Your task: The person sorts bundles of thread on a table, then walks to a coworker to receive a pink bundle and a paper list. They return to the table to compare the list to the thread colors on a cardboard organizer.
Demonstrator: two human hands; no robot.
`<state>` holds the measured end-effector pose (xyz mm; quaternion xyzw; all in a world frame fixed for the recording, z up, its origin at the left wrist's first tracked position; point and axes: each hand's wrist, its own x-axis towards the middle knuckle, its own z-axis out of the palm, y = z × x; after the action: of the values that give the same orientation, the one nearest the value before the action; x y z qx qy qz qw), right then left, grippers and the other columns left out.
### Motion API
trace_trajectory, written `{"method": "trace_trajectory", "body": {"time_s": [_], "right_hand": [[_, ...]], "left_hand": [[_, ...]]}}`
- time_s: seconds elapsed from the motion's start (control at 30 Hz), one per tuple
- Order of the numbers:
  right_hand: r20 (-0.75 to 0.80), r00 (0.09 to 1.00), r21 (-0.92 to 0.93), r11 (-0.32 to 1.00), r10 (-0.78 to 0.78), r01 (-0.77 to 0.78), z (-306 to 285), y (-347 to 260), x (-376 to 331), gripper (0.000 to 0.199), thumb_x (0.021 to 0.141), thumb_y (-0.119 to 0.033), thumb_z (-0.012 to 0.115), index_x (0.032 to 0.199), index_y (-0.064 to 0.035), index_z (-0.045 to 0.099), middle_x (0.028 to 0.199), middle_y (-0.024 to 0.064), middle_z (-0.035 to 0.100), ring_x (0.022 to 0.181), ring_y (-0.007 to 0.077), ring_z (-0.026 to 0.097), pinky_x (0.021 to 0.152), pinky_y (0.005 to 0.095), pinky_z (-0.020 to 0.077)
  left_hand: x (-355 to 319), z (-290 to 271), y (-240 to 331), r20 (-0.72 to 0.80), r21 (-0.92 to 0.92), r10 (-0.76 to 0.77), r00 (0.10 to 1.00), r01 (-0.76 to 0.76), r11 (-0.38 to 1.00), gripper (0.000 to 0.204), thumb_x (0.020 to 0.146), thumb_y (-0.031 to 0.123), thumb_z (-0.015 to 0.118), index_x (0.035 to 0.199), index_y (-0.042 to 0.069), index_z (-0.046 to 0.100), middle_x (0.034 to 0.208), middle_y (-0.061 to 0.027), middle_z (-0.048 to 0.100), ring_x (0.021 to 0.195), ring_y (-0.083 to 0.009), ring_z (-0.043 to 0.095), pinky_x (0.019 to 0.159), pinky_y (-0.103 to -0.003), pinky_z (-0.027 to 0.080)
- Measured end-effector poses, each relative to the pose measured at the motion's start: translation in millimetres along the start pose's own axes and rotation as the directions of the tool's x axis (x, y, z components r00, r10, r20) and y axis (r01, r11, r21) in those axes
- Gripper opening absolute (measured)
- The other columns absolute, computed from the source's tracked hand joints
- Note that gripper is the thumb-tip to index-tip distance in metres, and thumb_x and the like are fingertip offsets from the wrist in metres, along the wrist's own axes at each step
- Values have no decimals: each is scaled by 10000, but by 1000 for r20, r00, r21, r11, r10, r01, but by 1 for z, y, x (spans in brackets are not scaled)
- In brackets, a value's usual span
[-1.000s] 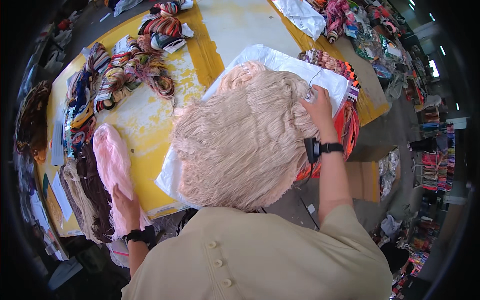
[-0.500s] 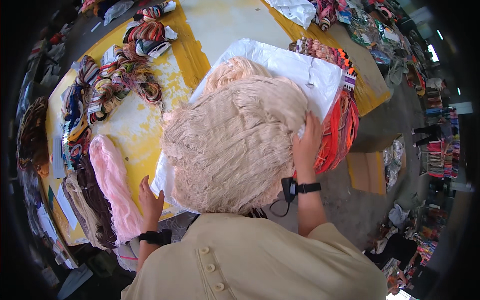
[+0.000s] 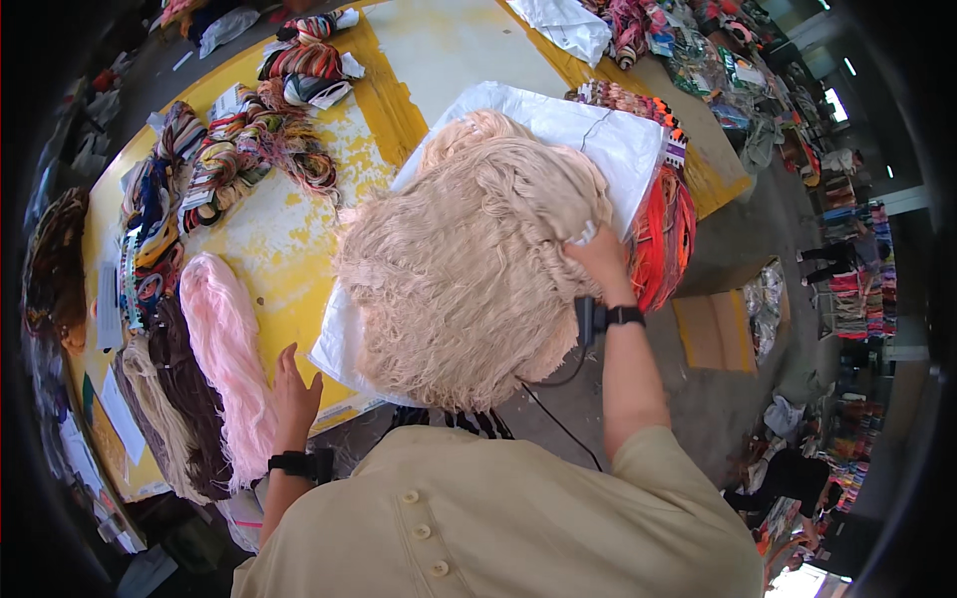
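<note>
A big heap of beige yarn (image 3: 449,279) lies on a white plastic sheet or bag (image 3: 628,159) in front of me, frayed ends at its near and left sides. Peach-coloured yarn (image 3: 477,128) shows at its far edge. My right hand (image 3: 600,261) is closed on the heap's right side, fingers sunk in the strands; a small white bit shows at the fingertips. To the left of the sheet, my left hand (image 3: 293,401) hovers with its fingers apart, holding nothing. The nearest thing on its other side is a pink skein (image 3: 221,339).
Multicoloured skeins (image 3: 224,164) lie across the left of the yellow-and-white table (image 3: 299,239). Dark brown and cream skeins (image 3: 155,409) hang near its front edge. Red-orange yarn (image 3: 663,239) hangs right of the sheet. A cardboard box (image 3: 713,331) stands on the floor.
My right hand has moved inward from the heap's right edge and closed on the yarn, which is bunched up there. My left hand stays beside the sheet, open.
</note>
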<state>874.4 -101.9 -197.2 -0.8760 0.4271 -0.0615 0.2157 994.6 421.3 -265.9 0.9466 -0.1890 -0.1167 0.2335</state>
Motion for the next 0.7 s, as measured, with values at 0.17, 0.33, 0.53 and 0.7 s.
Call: {"method": "trace_trajectory", "body": {"time_s": [0.17,0.33,0.53,0.7], "right_hand": [[-17,866,-390,801,-500,454,-14,-58,-90,670,574,-241,849,1164,-60,588,1264,122,517,1200,341,466,974,417,405],[68,811,-223,784,-581,580,1,-44,-67,659,598,-165,832,1193,-89,558,1192,95,559,1189,325,478,953,498,387],[182,785,343,787,-592,513,-7,-179,-119,747,619,-125,799,1269,19,461,1118,234,619,1043,367,616,869,384,502],[320,722,752,628,-613,199,-38,-271,-161,802,589,-17,784,1311,54,444,1238,113,568,1103,238,562,955,341,452]], "left_hand": [[-27,0,-34,39,-24,-83,996,84,996,669,752,57,703,1335,17,378,1301,-210,469,1214,-390,456,996,-440,402],[-10,-12,-10,39,-58,-65,997,67,996,649,755,69,705,1322,10,396,1293,-220,472,1206,-400,458,1000,-446,403],[24,-9,-9,-6,-574,-30,1000,21,819,602,848,286,693,1332,33,440,1326,-193,485,1248,-309,470,1031,-389,384],[97,-45,15,-308,-834,98,946,-318,452,509,994,343,446,1391,27,405,1411,-129,444,1306,-226,396,1101,-342,284]]}}
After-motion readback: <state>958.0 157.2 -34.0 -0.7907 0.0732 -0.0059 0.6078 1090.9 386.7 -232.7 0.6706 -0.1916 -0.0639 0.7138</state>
